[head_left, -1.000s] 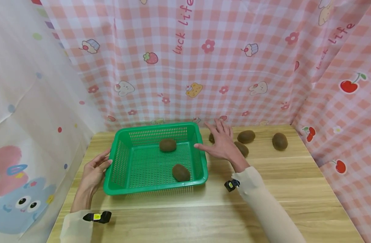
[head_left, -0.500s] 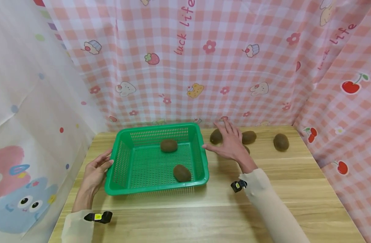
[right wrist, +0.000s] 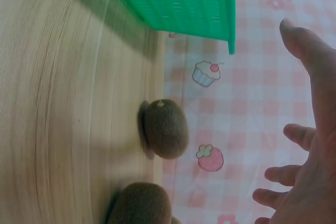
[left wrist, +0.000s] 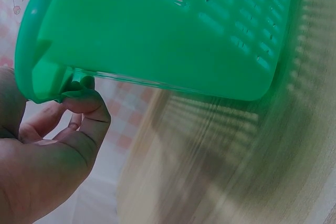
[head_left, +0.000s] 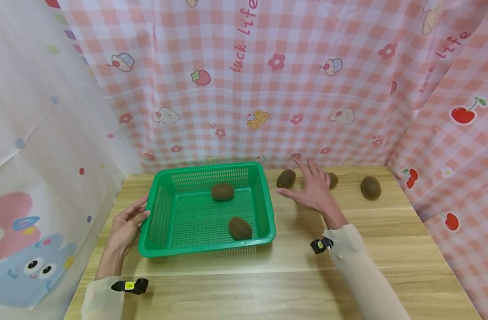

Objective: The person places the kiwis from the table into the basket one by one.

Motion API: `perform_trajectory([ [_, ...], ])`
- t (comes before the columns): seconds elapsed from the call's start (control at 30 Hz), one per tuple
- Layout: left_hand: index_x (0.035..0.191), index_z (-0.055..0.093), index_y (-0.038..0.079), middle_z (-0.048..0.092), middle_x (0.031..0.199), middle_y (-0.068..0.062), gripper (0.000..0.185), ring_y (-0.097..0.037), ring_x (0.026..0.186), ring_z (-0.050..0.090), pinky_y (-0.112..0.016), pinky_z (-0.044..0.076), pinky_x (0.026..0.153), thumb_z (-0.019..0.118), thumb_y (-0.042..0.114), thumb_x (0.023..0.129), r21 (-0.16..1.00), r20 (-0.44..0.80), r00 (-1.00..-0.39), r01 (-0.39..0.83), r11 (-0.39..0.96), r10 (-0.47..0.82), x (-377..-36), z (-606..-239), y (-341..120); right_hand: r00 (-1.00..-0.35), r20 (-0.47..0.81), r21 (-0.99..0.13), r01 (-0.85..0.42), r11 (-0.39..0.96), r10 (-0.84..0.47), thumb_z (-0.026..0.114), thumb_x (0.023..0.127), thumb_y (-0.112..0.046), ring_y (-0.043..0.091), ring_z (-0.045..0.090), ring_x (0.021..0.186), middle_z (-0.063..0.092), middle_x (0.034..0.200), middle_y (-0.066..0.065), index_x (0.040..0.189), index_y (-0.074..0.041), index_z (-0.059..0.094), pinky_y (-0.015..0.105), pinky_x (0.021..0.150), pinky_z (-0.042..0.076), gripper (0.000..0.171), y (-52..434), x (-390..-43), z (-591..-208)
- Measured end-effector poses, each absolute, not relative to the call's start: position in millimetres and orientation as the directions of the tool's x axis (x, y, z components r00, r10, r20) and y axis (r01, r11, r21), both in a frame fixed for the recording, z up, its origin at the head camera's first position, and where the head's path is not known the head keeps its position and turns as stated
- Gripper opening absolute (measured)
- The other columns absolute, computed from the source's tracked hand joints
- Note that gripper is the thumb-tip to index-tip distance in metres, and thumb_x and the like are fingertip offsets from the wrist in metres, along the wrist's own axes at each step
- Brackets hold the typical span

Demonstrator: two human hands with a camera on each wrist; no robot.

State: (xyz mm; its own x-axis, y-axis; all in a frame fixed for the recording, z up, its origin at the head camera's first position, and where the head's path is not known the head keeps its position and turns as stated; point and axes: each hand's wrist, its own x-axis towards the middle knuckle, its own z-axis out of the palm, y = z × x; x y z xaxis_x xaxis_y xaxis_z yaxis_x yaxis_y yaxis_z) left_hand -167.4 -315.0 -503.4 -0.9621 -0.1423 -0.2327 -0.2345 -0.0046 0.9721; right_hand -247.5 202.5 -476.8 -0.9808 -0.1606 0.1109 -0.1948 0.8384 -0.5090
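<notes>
The right hand (head_left: 314, 189) reaches forward over the wooden table (head_left: 268, 275), palm down, sleeve trailing back toward the near edge. Its fingers are spread and straight, holding nothing, hovering over a kiwi (head_left: 332, 179) that is mostly hidden behind them; whether they touch it cannot be told. Another kiwi (head_left: 286, 178) lies just beside the thumb, a third (head_left: 370, 187) farther right. The left hand (head_left: 126, 224) rests at the left rim of the green basket (head_left: 207, 249), fingertips curled under the lip (seen in the wrist view), with two kiwis inside.
</notes>
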Motion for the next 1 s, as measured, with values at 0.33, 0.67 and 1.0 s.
perform_trajectory([
  [0.33,0.159,0.037,0.008,0.061,0.110,0.016,0.063,0.002,0.095,0.063,-0.016,0.059,0.079,0.064,0.012,0.102,0.971,-0.237,-0.962,-0.238,-0.008,-0.138,-166,-504,-315,-0.989,0.129,-0.567,-0.132,0.813,-0.071,0.074,0.082,-0.068,0.052,0.021,0.151,0.021,0.168,0.022,0.164,-0.020,0.023,0.077,0.118,0.018,0.108,222,-245,-482],
  [0.67,0.159,0.038,0.008,0.062,0.111,0.016,0.063,0.002,0.095,0.063,-0.016,0.059,0.079,0.065,0.013,0.102,0.970,-0.241,-0.960,-0.241,-0.016,-0.140,-166,-505,-315,-0.997,0.078,-0.654,-0.071,0.753,-0.026,0.075,0.083,-0.066,0.047,0.018,0.155,0.015,0.170,0.021,0.167,-0.020,0.011,0.074,0.119,0.024,0.115,244,-241,-491],
  [1.0,0.159,0.039,0.008,0.061,0.110,0.014,0.063,0.002,0.093,0.063,-0.016,0.059,0.078,0.066,0.013,0.101,0.971,-0.240,-0.960,-0.240,-0.019,-0.143,-166,-504,-315,-0.999,0.033,-0.705,-0.011,0.709,0.017,0.079,0.081,-0.063,0.047,0.018,0.155,0.015,0.170,0.023,0.167,-0.017,0.003,0.072,0.120,0.023,0.124,255,-237,-506],
])
